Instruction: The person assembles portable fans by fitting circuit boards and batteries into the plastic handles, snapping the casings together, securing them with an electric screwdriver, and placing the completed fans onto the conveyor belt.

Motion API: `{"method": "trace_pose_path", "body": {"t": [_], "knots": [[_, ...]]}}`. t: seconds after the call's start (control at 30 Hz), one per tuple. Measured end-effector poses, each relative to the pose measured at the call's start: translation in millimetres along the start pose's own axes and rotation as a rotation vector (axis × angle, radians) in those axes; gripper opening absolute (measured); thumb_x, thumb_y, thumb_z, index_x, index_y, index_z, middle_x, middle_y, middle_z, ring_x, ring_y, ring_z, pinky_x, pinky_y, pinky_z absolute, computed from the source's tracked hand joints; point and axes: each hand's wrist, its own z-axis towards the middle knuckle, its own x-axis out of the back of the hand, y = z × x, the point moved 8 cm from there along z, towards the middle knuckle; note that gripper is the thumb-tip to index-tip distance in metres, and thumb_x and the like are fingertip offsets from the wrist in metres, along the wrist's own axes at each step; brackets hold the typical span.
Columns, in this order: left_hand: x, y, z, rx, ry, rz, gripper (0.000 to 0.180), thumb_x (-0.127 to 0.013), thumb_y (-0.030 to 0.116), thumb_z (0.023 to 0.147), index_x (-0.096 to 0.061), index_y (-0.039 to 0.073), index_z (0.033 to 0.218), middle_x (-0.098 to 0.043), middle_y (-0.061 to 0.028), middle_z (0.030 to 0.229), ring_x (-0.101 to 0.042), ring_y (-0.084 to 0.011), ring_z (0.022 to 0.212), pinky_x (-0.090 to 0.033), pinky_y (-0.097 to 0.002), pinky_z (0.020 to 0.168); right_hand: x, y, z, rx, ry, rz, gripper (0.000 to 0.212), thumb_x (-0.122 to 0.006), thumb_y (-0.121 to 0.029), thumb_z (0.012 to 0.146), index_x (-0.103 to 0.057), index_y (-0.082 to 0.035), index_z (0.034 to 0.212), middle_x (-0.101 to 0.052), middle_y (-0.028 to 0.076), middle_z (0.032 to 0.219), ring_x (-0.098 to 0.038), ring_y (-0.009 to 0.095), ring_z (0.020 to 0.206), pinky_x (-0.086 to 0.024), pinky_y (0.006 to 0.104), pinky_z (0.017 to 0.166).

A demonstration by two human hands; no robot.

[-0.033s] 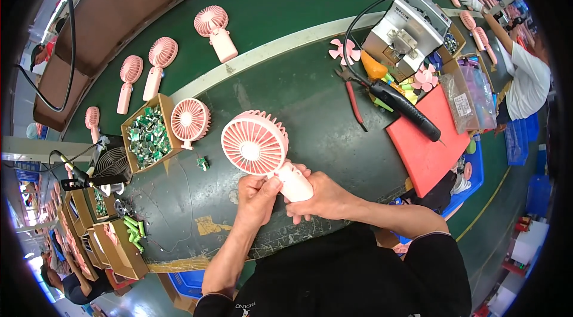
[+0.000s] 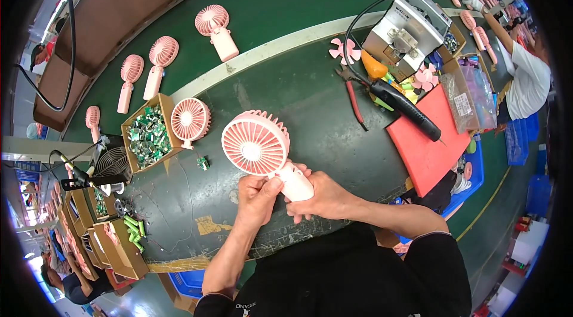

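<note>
A pink handheld fan is held up over the dark work table, its round grille tilted toward the upper left. My left hand pinches the neck of its handle from the left. Around the lower handle, the fingers of my right hand are wrapped from the right. Left of the held fan, a pink fan head rests against a cardboard box full of small green circuit boards. One loose circuit board lies on the table between that box and my left hand.
Red-handled pliers, a black electric screwdriver and a red foam sheet lie at the right, near a silver power unit. Pink fans line the green belt beyond. Green battery cells sit at the left. Co-workers are at both sides.
</note>
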Motion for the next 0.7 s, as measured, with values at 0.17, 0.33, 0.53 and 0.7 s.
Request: {"method": "trace_pose_path", "body": {"t": [0.17, 0.33, 0.53, 0.7], "knots": [[-1, 0, -3, 0.002, 0.015, 0.084, 0.032, -0.057, 0.013, 0.094, -0.057, -0.011, 0.115, -0.066, -0.0201, 0.106, -0.067, -0.0238, 0.090, -0.056, -0.0355, 0.076, 0, -1, 2, 0.016, -0.025, -0.045, 0.020, -0.068, -0.006, 0.077, -0.057, 0.003, 0.092, -0.065, 0.012, 0.076, -0.067, 0.018, 0.060, -0.050, 0.0251, 0.048], [-22, 7, -2, 0.064, 0.048, 0.132, 0.028, -0.057, 0.007, 0.092, -0.059, -0.006, 0.117, -0.068, -0.0160, 0.101, -0.069, -0.0196, 0.070, -0.056, -0.0276, 0.057, -5, -5, 5, 0.093, -0.138, 0.315, 0.022, -0.065, -0.003, 0.078, -0.057, 0.002, 0.098, -0.065, 0.014, 0.074, -0.063, 0.017, 0.053, -0.045, 0.0238, 0.039], [-14, 0, 4, 0.130, -0.015, 0.296, 0.033, -0.056, 0.005, 0.090, -0.055, -0.009, 0.120, -0.067, -0.0204, 0.108, -0.070, -0.0208, 0.076, -0.058, -0.0283, 0.060, -3, -7, 10, 0.143, -0.069, 0.282, 0.026, -0.065, -0.002, 0.076, -0.057, 0.002, 0.101, -0.065, 0.014, 0.072, -0.057, 0.015, 0.044, -0.039, 0.0222, 0.035], [-7, 1, 12, 0.057, 0.040, 0.359, 0.026, -0.063, 0.011, 0.089, -0.064, -0.003, 0.111, -0.070, -0.0110, 0.091, -0.067, -0.0147, 0.067, -0.054, -0.0258, 0.048, -1, -8, 14, 0.205, -0.020, 0.315, 0.027, -0.065, 0.000, 0.075, -0.057, 0.002, 0.100, -0.065, 0.013, 0.070, -0.056, 0.014, 0.043, -0.039, 0.0220, 0.035]]}}
